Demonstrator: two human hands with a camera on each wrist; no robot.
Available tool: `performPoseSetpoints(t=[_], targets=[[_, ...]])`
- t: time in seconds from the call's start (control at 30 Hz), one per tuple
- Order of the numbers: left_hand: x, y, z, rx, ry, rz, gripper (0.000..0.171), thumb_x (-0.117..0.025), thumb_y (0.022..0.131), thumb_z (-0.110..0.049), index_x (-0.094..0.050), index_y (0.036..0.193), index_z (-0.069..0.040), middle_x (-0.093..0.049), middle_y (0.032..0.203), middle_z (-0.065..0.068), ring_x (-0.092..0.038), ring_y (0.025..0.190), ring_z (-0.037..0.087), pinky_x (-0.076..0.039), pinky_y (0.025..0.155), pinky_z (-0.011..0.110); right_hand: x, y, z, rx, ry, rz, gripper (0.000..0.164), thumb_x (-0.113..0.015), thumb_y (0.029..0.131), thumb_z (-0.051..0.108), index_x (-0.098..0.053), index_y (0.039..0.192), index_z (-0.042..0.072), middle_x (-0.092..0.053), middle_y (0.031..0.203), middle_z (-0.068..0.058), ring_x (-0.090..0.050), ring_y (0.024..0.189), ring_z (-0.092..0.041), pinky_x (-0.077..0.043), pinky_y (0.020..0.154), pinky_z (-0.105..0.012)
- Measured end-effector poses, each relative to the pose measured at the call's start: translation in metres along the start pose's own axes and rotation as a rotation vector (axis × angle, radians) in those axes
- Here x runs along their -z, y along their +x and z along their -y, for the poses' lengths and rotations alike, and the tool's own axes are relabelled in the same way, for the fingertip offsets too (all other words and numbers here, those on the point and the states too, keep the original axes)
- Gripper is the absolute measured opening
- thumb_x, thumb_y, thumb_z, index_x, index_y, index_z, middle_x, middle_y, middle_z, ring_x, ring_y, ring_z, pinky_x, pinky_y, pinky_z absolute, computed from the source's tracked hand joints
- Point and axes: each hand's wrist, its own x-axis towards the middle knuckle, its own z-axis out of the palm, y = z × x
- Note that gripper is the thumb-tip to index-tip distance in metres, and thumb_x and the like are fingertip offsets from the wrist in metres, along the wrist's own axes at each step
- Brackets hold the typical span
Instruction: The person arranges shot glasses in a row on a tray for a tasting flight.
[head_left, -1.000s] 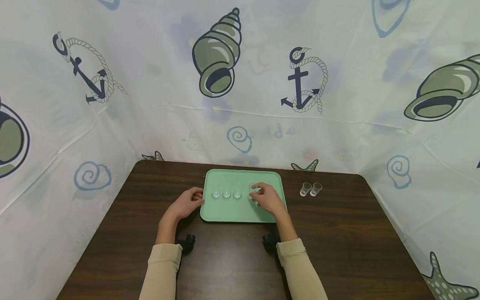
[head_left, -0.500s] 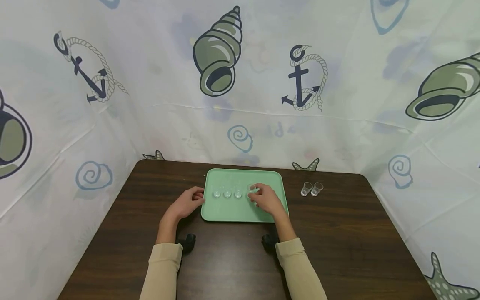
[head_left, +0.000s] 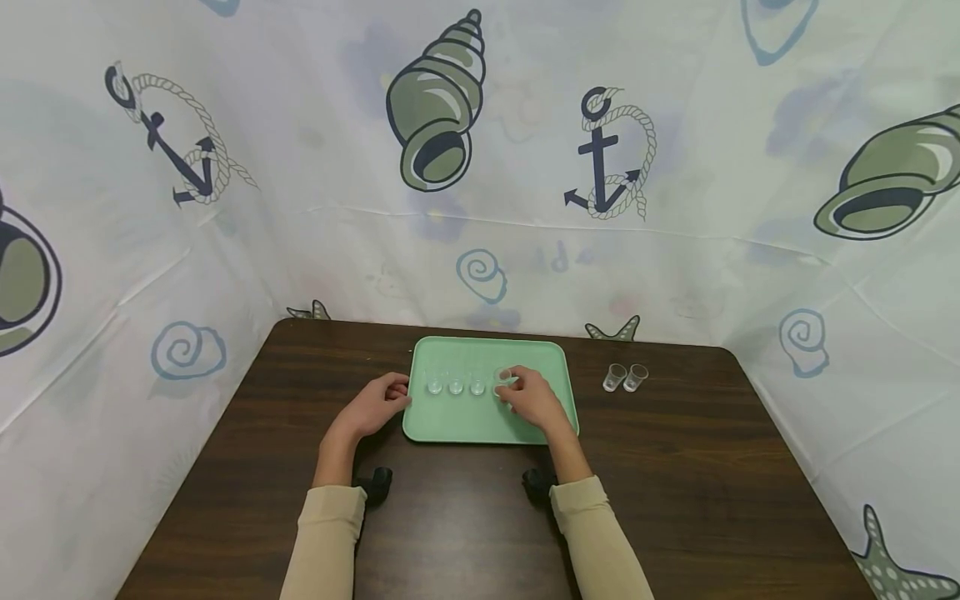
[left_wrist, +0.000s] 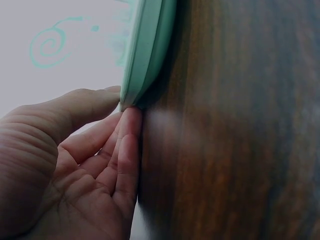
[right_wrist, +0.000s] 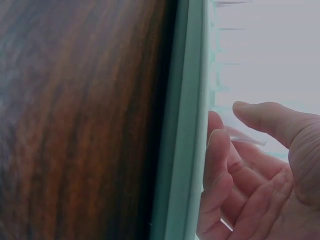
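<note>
A light green tray (head_left: 465, 425) lies on the dark wooden table. My left hand (head_left: 375, 406) pinches its left edge; in the left wrist view the thumb is over the rim (left_wrist: 142, 55) and fingertips are at its outer side. Three small clear shot glasses (head_left: 456, 386) stand in a row on the tray's left half. Just right of them, my right hand (head_left: 534, 400) has thumb and fingers around another clear shot glass (head_left: 500, 377). In the right wrist view that glass (right_wrist: 247, 136) shows between thumb and fingers, partly hidden behind them.
Two more clear glasses (head_left: 626, 378) stand side by side on the table (head_left: 675, 450), right of the tray. A white curtain (head_left: 337, 167) printed with shells and anchors hangs behind the table and along its sides. Black straps (head_left: 378, 483) are at both wrists.
The right hand has shifted slightly left with its glass, nearer the row of three. The left hand keeps its place at the tray's edge.
</note>
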Motion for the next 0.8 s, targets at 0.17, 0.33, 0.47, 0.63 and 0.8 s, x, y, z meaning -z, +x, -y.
performPoseSetpoints(t=[0.17,0.33,0.47,0.63,0.8], targets=[[-0.002,0.002,-0.001,0.003,0.009,-0.003,0.049,-0.06,0.11,-0.017,-0.05,0.152,0.007,-0.062,0.138,0.025,-0.06,0.127,0.039,-0.05,0.112,0.057,0.001,0.001,-0.001,-0.003,0.003,-0.001,0.037,-0.069,0.106,0.028,-0.068,0.138,0.008,-0.079,0.1,-0.009,-0.069,0.074,-0.021,-0.048,0.065,-0.032],[-0.004,0.004,-0.002,0.003,0.007,-0.005,0.05,-0.06,0.11,-0.017,-0.05,0.152,0.007,-0.062,0.138,0.024,-0.06,0.127,0.038,-0.05,0.112,0.056,0.004,0.002,-0.001,-0.006,0.005,0.004,0.038,-0.07,0.106,0.028,-0.068,0.139,0.009,-0.08,0.101,-0.009,-0.069,0.075,-0.021,-0.049,0.065,-0.032],[-0.004,0.004,-0.003,0.005,0.001,-0.007,0.05,-0.06,0.11,-0.017,-0.05,0.152,0.007,-0.062,0.138,0.024,-0.061,0.126,0.037,-0.05,0.111,0.056,0.008,0.0,-0.002,-0.012,0.012,0.009,0.04,-0.071,0.105,0.026,-0.067,0.141,0.009,-0.08,0.104,-0.01,-0.07,0.076,-0.021,-0.05,0.066,-0.032],[-0.003,0.004,-0.003,0.007,0.007,-0.011,0.05,-0.061,0.11,-0.017,-0.05,0.152,0.008,-0.062,0.137,0.024,-0.061,0.126,0.037,-0.05,0.111,0.056,0.015,-0.003,-0.004,-0.008,0.02,0.008,0.042,-0.07,0.105,0.023,-0.065,0.143,0.006,-0.08,0.105,-0.012,-0.07,0.076,-0.022,-0.05,0.066,-0.031],[-0.003,0.003,-0.005,0.009,0.012,-0.013,0.051,-0.061,0.11,-0.018,-0.05,0.152,0.007,-0.061,0.138,0.025,-0.06,0.127,0.038,-0.05,0.112,0.056,0.024,-0.007,-0.007,-0.008,0.049,-0.003,0.04,-0.069,0.106,0.021,-0.066,0.142,0.004,-0.079,0.105,-0.015,-0.07,0.076,-0.025,-0.05,0.066,-0.032]])
